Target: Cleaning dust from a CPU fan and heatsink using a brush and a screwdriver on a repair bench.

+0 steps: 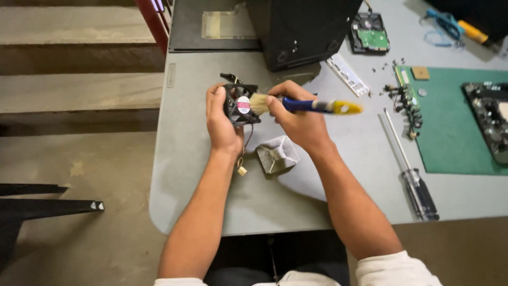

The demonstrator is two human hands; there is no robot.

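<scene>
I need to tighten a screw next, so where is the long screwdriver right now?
In the head view the screwdriver lies on the grey table, to the right of the right hand, along the left edge of the green mat.

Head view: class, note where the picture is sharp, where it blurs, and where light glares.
Head view: the fan in the left hand is fairly sharp; the brush handle's yellow end smears with motion blur in the right hand; the motherboard at the right edge glares white; the floor lies dim.

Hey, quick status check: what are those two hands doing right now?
Left hand grips small black fan. Right hand holds blue-and-yellow brush, bristles on fan hub. Metal heatsink lies below on table; nothing blocking.
</scene>
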